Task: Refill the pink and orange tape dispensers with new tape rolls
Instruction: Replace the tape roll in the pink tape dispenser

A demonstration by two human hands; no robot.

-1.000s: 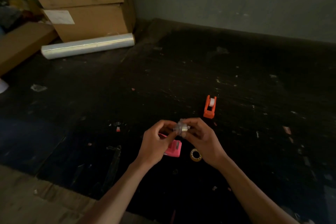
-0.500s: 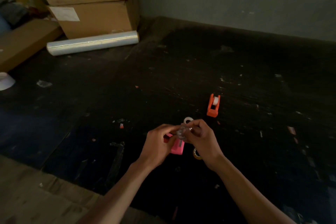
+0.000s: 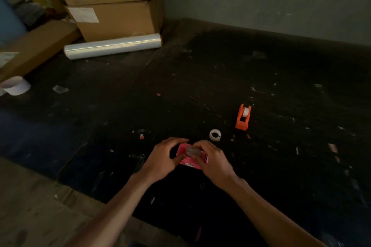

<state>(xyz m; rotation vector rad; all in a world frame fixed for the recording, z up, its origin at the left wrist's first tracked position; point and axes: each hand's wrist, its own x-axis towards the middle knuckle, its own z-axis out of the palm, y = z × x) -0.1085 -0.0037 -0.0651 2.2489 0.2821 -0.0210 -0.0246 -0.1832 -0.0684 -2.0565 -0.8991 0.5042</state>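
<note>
The pink tape dispenser [image 3: 189, 160] lies on the dark floor between my hands. My left hand [image 3: 163, 159] rests against its left side with fingers curled over it. My right hand [image 3: 213, 163] pinches a small clear tape roll [image 3: 192, 151] right on top of the dispenser. A white empty tape core [image 3: 215, 134] stands on the floor just beyond my right hand. The orange tape dispenser [image 3: 243, 117] stands farther back to the right, with a white roll seated in it. Whether the clear roll sits inside the pink dispenser is hidden by my fingers.
Stacked cardboard boxes [image 3: 112, 4] stand at the back left, with a roll of clear stretch film [image 3: 113, 46] lying before them. A flat carton [image 3: 38, 46] and a white object [image 3: 17, 86] lie at the far left. Scraps litter the dark mat.
Both hands dropped from mid-air down onto the pink dispenser, bringing the clear roll with them. The white core behind them came into view as the hands lowered.
</note>
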